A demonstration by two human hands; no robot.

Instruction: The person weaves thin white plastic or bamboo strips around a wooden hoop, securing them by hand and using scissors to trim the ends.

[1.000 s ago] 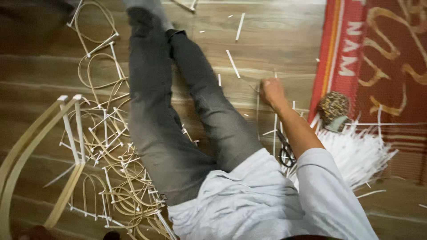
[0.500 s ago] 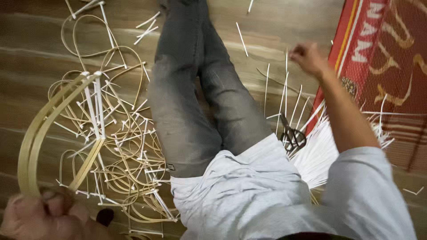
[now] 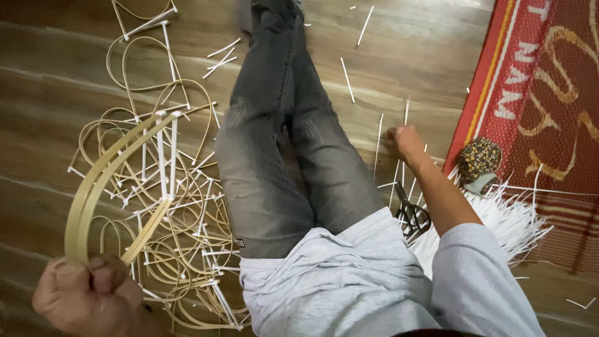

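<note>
A curved bamboo frame (image 3: 118,187) of smooth pale strips is rising at lower left, the left hand (image 3: 87,296) clenching its base. The right hand (image 3: 405,140), lower than before, is closing on thin white sticks (image 3: 399,171) on the wooden floor (image 3: 405,50).

Dressed in a light grey short-sleeved shirt (image 3: 337,281), loose and creased across the front, sleeve ending above the elbow. Below that, faded dark grey jeans (image 3: 274,156), washed paler along the thighs and knees, with a small dark tag near the left pocket. Forearms bare, no watch or rings visible.
</note>
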